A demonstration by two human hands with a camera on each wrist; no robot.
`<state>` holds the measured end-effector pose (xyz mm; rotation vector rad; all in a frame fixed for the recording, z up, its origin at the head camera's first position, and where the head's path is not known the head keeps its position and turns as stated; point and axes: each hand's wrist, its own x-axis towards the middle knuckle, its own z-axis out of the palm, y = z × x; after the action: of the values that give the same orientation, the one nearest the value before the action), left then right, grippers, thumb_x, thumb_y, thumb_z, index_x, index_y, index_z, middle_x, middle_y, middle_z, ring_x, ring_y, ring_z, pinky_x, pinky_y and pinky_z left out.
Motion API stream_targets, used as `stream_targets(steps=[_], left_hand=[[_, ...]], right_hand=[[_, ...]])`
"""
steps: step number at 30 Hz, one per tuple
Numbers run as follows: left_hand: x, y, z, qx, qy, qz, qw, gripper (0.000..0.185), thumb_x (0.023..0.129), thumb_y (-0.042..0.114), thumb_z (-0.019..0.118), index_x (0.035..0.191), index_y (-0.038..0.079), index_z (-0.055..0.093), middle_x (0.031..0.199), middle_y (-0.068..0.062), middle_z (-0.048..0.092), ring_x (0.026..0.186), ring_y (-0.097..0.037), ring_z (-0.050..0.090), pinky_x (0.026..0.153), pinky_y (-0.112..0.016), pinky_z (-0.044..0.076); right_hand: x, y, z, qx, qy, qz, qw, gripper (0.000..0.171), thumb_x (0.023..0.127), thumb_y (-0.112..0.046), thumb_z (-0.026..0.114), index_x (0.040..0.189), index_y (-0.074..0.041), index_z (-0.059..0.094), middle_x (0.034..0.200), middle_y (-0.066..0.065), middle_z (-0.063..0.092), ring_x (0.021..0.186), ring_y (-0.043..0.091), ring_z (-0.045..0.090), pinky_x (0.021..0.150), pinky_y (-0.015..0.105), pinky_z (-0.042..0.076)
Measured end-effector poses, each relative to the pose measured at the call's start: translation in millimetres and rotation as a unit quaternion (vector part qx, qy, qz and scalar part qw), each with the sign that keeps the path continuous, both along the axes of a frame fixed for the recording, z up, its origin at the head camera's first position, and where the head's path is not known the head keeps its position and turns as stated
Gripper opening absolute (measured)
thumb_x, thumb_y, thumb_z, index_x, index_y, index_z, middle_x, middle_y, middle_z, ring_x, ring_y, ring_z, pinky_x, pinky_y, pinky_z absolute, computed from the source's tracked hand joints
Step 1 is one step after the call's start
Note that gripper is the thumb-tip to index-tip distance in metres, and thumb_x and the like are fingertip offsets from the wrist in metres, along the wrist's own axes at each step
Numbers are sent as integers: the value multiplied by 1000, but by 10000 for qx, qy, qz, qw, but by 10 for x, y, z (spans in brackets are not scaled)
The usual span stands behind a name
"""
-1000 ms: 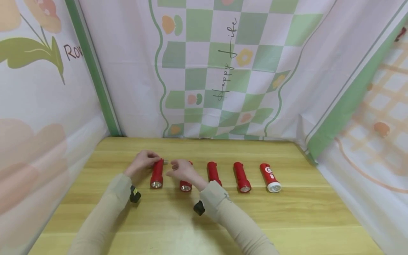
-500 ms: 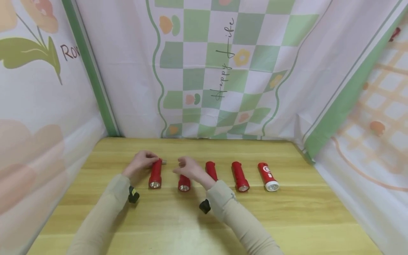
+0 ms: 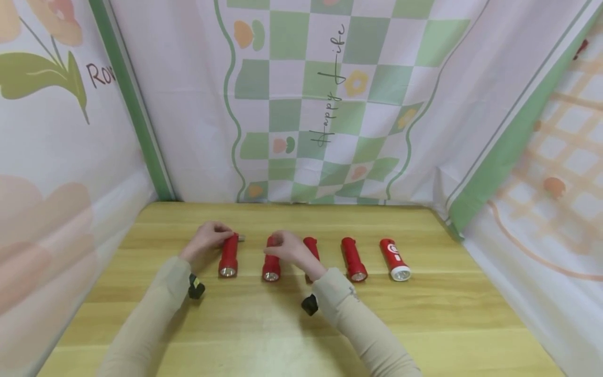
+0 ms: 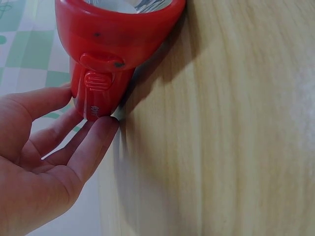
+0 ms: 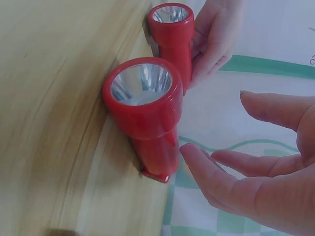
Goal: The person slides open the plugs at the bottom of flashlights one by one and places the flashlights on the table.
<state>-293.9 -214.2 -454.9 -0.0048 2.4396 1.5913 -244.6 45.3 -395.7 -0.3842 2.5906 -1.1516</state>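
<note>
Five red flashlights lie in a row on the wooden table (image 3: 301,324), lenses toward me. My left hand (image 3: 207,238) (image 4: 83,118) touches the tail of the leftmost flashlight (image 3: 229,257) (image 4: 113,44) (image 5: 172,34) with nearly straight fingers. A small grey piece (image 3: 242,239) shows just past that tail. My right hand (image 3: 285,245) (image 5: 219,125) hovers with spread fingers by the tail of the second flashlight (image 3: 271,266) (image 5: 147,113); in the right wrist view a narrow gap separates them. The third flashlight (image 3: 311,245) is partly hidden behind my right wrist.
Further right lie a fourth red flashlight (image 3: 353,259) and a fifth one (image 3: 394,259) with a white head and label. Patterned cloth walls (image 3: 330,104) enclose the table at the back and both sides. Bare wood stretches in front of the row.
My right hand has shifted a little to the right, uncovering more of the second flashlight; its fingers now sit at that flashlight's tail. The left hand has stayed put.
</note>
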Motion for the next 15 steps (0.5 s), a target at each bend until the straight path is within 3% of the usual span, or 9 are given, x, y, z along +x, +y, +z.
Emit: stream_targets(steps=[5,10,15], left_hand=[[10,-1,18,-86,38,-38,9999,32,97,14,62,117,-10,62,111,-21,67,87,-13,61,77,-22,55],[11,-6,21,-150,49,-52,9999,32,97,14,61,118,-10,62,114,-23,66,88,-14,62,78,-23,55],[1,-7,1,-158,117,-55,9998,31,96,14,62,116,-10,63,111,-23,68,86,-13,61,76,-22,55]], right_hand=[[10,27,-30,90,86,-31,9999,44,90,-23,71,123,5,62,121,21,66,109,30,63,95,46,54],[6,57,-73,212,177,55,9996,28,89,-23,72,101,2,66,97,15,68,81,19,56,71,32,50],[15,92,-106,321,159,6,9994,27,88,-23,72,98,1,65,91,11,65,77,16,52,65,28,46]])
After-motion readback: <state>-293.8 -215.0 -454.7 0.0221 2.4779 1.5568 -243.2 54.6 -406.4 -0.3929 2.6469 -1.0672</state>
